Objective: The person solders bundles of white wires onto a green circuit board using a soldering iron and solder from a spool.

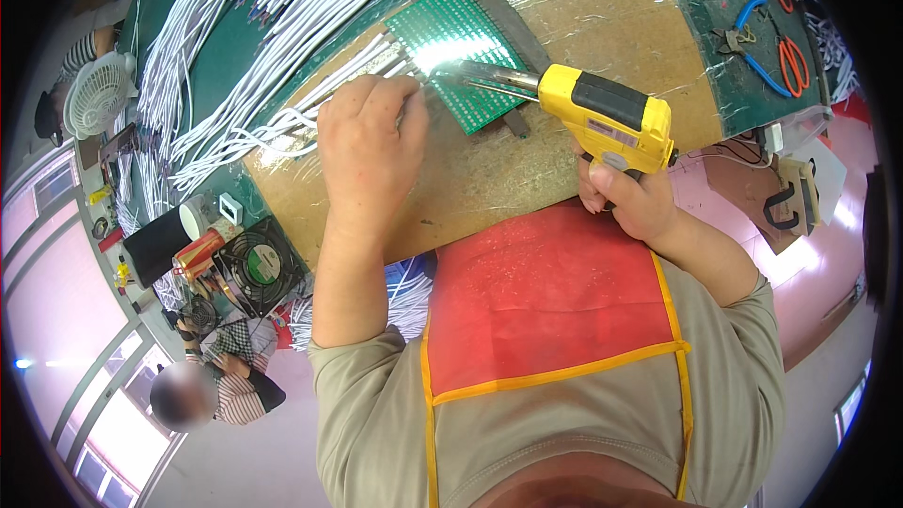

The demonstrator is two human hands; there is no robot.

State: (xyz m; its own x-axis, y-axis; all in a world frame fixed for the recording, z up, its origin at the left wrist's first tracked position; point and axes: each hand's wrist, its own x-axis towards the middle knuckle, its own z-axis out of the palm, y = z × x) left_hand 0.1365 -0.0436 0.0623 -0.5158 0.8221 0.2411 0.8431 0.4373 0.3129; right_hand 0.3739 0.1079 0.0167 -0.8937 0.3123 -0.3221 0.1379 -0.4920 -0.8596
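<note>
The right hand (pixel 640 207) is wrapped round the grip of a yellow-and-black soldering gun (pixel 616 118), which points left so that its long metal nose reaches over the green board (pixel 484 99) while the knuckles sit well clear of the tip — presumably to spare the fingers the heat. Whether a finger presses the trigger cannot be told from here.

The left hand (pixel 372 136) is curled at the near left side of that board, beside the ends of the white cables (pixel 353 61); its fingertips are hidden beneath it, so I cannot tell whether it pinches a cable or only rests there. Being so near the gun's tip, it seems well placed to steady a cable end.

The green board lies slantwise on a brown work surface (pixel 602 38), a dark flat bar (pixel 494 0) along its far right edge, perhaps as a stop against sliding. Cable bundles (pixel 212 9) fan out to the left, on the left hand's side (handy for feeding, I would judge). Blue-handled pliers (pixel 773 75) lie off to the right — apart from both hands, likely to leave the working area free
</note>
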